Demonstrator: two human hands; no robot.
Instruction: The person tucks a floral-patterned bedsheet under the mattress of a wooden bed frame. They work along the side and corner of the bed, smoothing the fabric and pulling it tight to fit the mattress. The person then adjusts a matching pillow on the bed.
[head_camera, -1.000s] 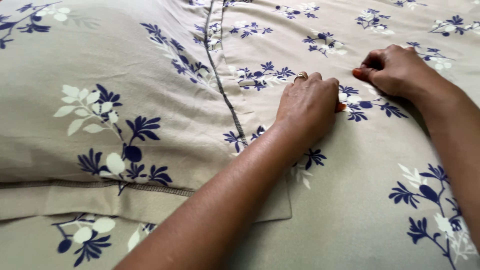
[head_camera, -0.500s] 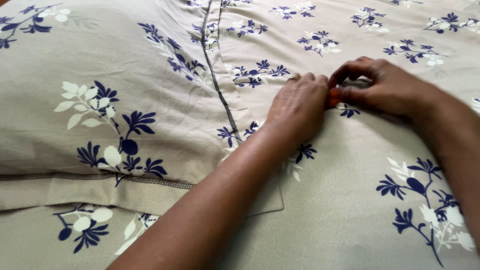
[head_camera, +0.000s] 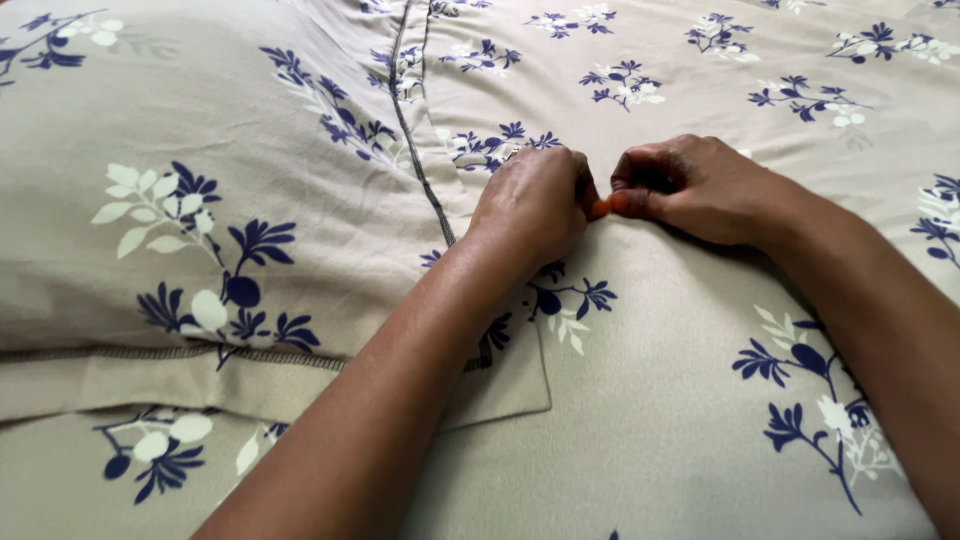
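Note:
A beige bed sheet (head_camera: 650, 420) printed with dark blue and white flowers covers the whole view. My left hand (head_camera: 532, 205) is curled into a fist, pinching a fold of the sheet. My right hand (head_camera: 690, 187) is curled too and pinches the same fold from the other side. The thumbs of both hands nearly touch in the middle. At the left lies a pillow (head_camera: 200, 190) in a matching cover with a dark stitched flat border. My left forearm crosses over the corner of that border.
The pillow's stitched border (head_camera: 420, 170) runs from the top down to my left wrist. A second pillow with the same print lies beyond the hands at the top right (head_camera: 700, 60).
My right hand has moved left to meet my left hand, and both have shifted left and gathered the sheet into a pinched fold between them.

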